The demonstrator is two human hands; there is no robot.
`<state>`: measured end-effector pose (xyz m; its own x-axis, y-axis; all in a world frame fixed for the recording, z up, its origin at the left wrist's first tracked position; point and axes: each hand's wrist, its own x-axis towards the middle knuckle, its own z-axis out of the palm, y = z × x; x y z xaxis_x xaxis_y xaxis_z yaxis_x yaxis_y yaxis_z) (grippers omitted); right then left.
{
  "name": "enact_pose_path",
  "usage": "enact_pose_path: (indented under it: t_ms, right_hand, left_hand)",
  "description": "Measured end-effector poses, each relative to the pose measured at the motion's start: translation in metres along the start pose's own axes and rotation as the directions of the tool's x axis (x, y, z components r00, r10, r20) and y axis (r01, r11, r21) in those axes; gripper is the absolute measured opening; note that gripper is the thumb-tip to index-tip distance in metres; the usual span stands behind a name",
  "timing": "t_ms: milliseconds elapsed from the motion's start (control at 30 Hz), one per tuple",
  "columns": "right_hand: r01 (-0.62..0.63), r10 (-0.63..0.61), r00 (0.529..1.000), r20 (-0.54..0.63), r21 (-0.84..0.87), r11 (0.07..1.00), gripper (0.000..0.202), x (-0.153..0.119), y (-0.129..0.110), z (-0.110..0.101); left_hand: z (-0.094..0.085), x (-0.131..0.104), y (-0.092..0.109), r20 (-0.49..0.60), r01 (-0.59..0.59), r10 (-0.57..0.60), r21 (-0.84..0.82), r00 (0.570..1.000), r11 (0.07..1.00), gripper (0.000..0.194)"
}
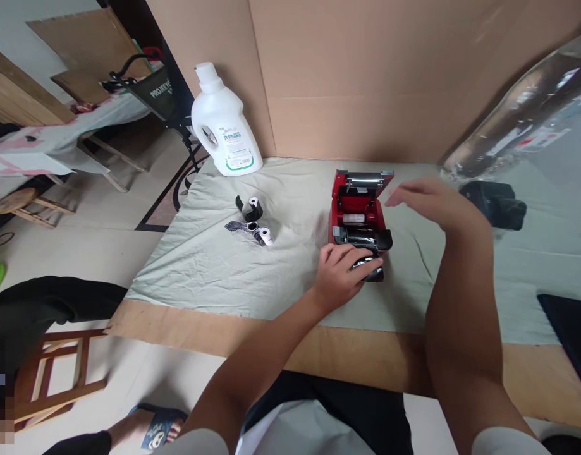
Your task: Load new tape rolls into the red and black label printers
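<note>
A small red and black printer (359, 215) stands on the cloth with its lid (363, 180) tilted up and its red inside showing. A short white roll (354, 218) lies within it. At the printer's front, my left hand (340, 275) is closed over glossy black ribbon film (375, 275); its fingers partly cover the film. My right hand (427, 199) hovers just right of the raised lid, fingers stretched out, somewhat blurred, with nothing visible in them.
Left of the printer lie black ribbon pieces (252, 212) and a white paper roll (265, 236). A white detergent bottle (228, 133) stands behind them by the cardboard (337, 82). On the right are a clear plastic bag (522, 114), a black object (494, 203) and a dark phone-like slab (568, 328).
</note>
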<state>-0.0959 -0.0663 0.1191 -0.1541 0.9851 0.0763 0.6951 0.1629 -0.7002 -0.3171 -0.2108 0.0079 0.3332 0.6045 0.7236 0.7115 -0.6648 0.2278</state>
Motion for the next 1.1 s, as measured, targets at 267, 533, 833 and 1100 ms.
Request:
enact_pose_path:
  t_ms: [267, 533, 833, 1100]
  right_hand:
    - [0.054, 0.069, 0.963, -0.262, 0.434, 0.899, 0.037, 0.028, 0.001, 0.052]
    - [0.124, 0.012, 0.921, -0.389, 0.323, 0.938, 0.033, -0.018, 0.023, 0.080]
    - [0.153, -0.002, 0.972, -0.237, 0.622, 0.768, 0.071, -0.034, 0.049, 0.115]
    - [0.112, -0.007, 0.984, -0.180, 0.584, 0.804, 0.077, -0.041, 0.042, 0.112]
  left_hand:
    - [-0.004, 0.002, 0.005, 0.060, -0.014, 0.015, -0.009, 0.998, 1.000, 0.045]
    - [-0.006, 0.003, 0.002, 0.141, 0.014, -0.008, -0.041, 0.990, 0.999, 0.048]
    - [-0.004, 0.002, -0.003, 0.064, 0.077, -0.073, -0.054, 0.995, 0.996, 0.042]
    - [-0.006, 0.008, -0.035, 0.116, 0.468, -0.453, -0.203, 0.884, 0.860, 0.092]
